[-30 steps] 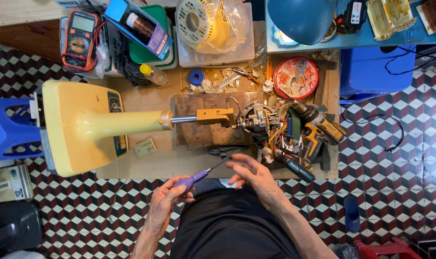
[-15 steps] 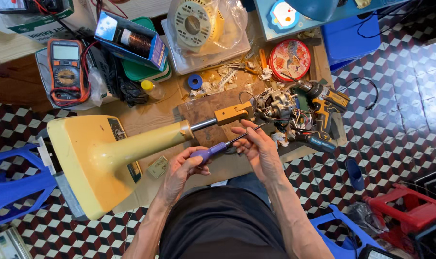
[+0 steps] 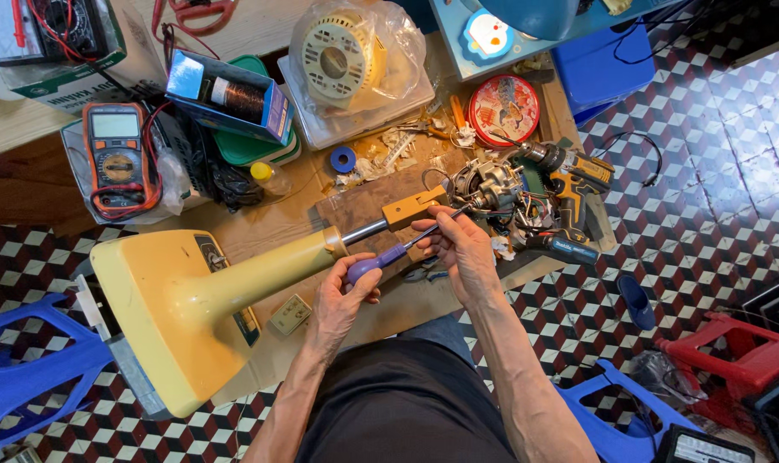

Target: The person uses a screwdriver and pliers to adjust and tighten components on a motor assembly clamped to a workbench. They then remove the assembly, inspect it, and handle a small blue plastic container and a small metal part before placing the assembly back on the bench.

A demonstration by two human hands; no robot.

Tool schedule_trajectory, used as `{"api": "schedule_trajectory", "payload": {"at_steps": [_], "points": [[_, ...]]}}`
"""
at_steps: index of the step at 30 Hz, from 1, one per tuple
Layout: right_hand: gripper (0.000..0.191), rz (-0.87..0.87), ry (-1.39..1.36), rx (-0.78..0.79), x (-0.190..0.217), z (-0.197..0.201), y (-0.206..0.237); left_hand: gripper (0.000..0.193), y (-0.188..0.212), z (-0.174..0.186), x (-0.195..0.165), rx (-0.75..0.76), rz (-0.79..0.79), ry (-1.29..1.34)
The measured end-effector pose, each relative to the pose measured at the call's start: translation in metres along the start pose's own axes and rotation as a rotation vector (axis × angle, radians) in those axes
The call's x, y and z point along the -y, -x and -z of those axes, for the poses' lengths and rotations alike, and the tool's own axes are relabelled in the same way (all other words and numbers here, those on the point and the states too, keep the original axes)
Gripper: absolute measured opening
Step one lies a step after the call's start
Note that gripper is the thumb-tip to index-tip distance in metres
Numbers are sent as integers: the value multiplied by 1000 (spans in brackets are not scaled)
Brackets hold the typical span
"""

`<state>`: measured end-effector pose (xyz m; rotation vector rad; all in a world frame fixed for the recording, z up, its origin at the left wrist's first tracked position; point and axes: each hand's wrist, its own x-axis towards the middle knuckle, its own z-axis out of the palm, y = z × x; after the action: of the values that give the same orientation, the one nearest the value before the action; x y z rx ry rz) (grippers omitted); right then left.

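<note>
Near the middle of the frame the left hand (image 3: 342, 296) is wrapping closed around the purple handle of a screwdriver (image 3: 388, 257), whose thin shaft is running up and to the right. The right hand (image 3: 460, 249) is sitting just right of it, its fingertips (image 3: 431, 225) pinching narrowly on the shaft close to the tip — whether they are also touching the part beyond, I cannot tell. The tip is pointing at a bare fan motor (image 3: 485, 190) with loose wires, lying right of centre. Just left of the motor an orange bracket (image 3: 413, 206) is capping a metal tube that is coming out of the cream-yellow fan stand (image 3: 179, 300), which is lying on its side across the lower left.

Around them things are crowding the worktable (image 3: 321, 206) — a cordless drill (image 3: 569, 176) to the right of the motor, a round red tin (image 3: 503, 110) above it, a bagged cream fan part (image 3: 342, 56) at top centre, and an orange multimeter (image 3: 117, 154) at the upper left. A blue plastic stool (image 3: 21, 369) is standing at the lower left edge.
</note>
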<state>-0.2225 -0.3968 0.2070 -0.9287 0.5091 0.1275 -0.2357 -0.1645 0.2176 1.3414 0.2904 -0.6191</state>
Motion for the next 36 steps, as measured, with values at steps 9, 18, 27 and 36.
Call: {"api": "schedule_trajectory", "payload": {"at_steps": [9,18,27,36], "points": [[38,-22,1,-4,4,-4,0,43,-2,0,-5,-23,-5,-46],[40,-36,38,4,10,-5,4,41,1,-2,-12,-11,-15,-106],[42,-58,23,28,18,-5,4,30,6,-9,-16,-135,-467,-644],[43,-99,-31,87,7,-13,17,44,-14,-3,-16,2,47,-297]]}}
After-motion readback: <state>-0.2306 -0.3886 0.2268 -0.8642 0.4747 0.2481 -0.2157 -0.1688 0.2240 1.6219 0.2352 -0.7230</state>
